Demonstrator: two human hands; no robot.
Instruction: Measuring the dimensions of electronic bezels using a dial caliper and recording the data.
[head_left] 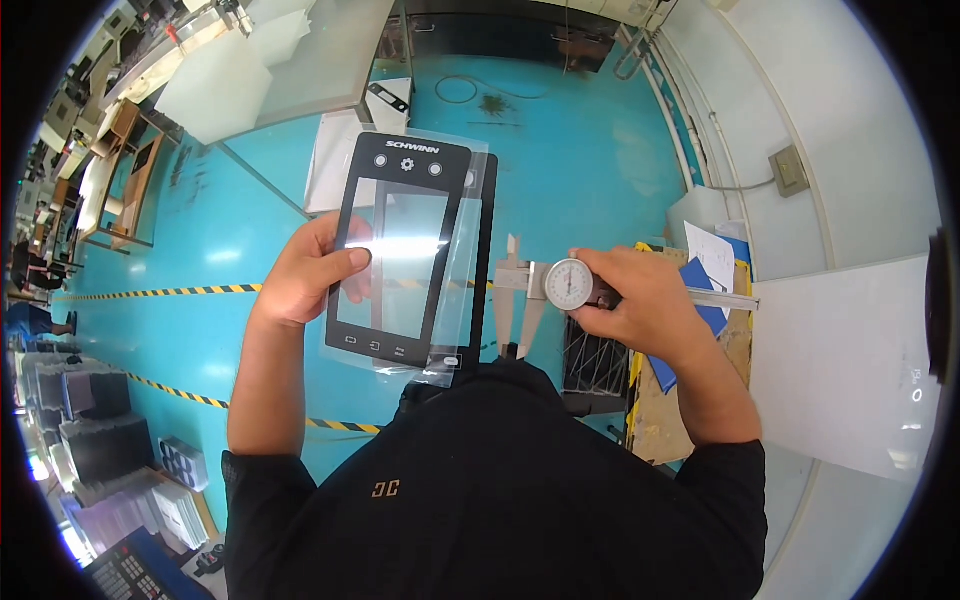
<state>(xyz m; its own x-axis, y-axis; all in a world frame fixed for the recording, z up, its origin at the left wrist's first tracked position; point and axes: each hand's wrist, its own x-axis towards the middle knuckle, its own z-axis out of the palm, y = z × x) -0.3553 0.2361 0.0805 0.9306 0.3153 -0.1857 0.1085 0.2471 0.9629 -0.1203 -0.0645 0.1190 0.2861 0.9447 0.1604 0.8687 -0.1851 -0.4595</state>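
Note:
My left hand (305, 272) grips a flat, black-bordered display panel (408, 285) by its left edge, thumb on the front and fingers seen through the clear window. Clear film overhangs the panel's edges. A second black-edged panel (488, 215) shows behind it, offset to the right; whether my hand holds both together I cannot tell. In my right hand (645, 300) is a dial caliper (570, 285), its round white dial facing up. The caliper's long jaws point toward my body and stand slightly apart, with nothing visible between them. They are just right of the panels.
At right, a wooden-topped surface (665, 415) bears a blue folder (698, 280) and papers, beside a white wall. A table (320, 60) is at upper left. White sheets (335, 165) lie beyond the panels. Stacked sheets (175, 510) stand at lower left. Striped tape (170, 293) crosses the blue floor.

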